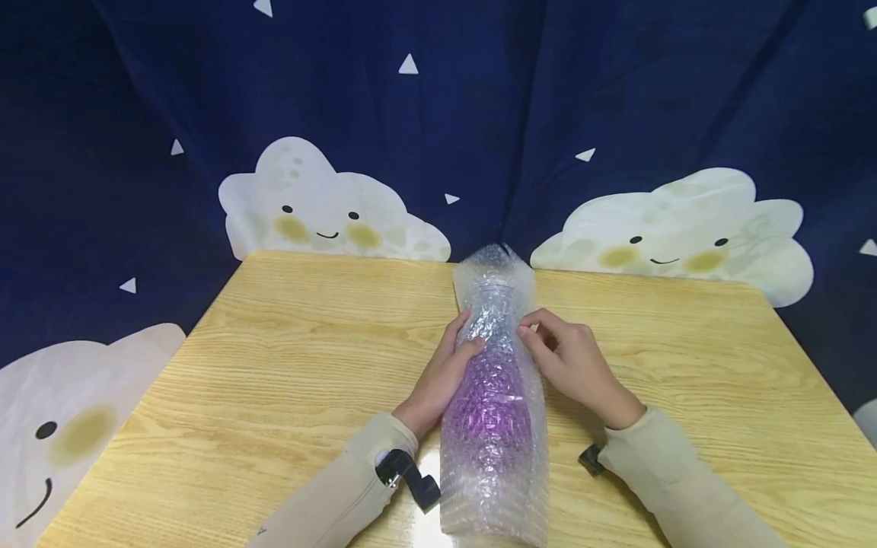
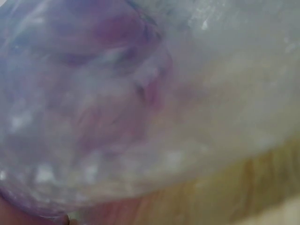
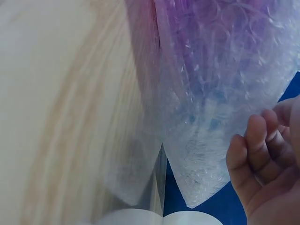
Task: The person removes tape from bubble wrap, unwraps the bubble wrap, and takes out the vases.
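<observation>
A bubble-wrapped bundle [image 1: 493, 487] lies lengthwise on the table, long and narrowing toward its far end. Through the wrap shows a purple, bottle-like thing [image 1: 493, 411]; its exact kind is hidden. My left hand [image 1: 438, 377] grips the bundle from the left, thumb on top, the other fingers mostly out of sight at its side. On the other side my right hand [image 1: 574, 364] pinches the wrap's right edge between thumb and forefinger. The right wrist view shows that hand's curled fingers [image 3: 255, 154] beside the bubble wrap [image 3: 211, 108]. Blurred wrap [image 2: 140, 108] fills most of the left wrist view.
The wooden table [image 1: 308, 365] extends to both sides of the bundle. Behind its far edge hangs a dark blue curtain [image 1: 479, 114] with clouds and small triangles. The bundle's far tip reaches the table's back edge. A black wrist camera mount [image 1: 411, 479] sits on the left sleeve.
</observation>
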The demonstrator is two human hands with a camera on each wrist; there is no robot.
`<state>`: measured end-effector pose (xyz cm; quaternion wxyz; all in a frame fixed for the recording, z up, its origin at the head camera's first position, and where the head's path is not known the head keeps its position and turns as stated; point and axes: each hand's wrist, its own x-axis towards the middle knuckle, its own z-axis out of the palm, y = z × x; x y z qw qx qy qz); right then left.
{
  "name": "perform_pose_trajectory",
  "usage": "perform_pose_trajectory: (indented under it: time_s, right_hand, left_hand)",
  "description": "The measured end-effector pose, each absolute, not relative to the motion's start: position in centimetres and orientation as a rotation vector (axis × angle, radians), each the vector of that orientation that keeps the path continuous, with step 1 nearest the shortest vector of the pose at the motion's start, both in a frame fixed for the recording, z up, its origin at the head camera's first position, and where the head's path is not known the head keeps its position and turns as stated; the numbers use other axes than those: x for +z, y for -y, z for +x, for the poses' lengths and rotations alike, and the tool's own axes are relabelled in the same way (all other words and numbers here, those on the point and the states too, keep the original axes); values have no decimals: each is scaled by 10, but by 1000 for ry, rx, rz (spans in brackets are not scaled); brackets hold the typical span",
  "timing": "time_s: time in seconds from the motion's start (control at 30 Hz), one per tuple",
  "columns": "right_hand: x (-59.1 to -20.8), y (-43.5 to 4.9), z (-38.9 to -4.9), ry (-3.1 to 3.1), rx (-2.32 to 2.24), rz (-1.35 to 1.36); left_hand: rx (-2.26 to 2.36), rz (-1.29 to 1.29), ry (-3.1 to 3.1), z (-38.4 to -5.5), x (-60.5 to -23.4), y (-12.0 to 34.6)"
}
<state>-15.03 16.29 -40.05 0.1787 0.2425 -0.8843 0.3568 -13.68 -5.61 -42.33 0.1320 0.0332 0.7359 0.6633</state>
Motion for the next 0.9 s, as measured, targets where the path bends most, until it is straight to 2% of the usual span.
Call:
perform_pose_trajectory:
  time_s: [0.57,0.9]
  right_hand:
    - [-401,-166,-151,2534,958,722]
    - [-402,-167,-151,2535,971,730]
  left_hand:
    - [1881,190,-2069,-143,-416,66]
    - [1880,121,-2139,-150,-415,63]
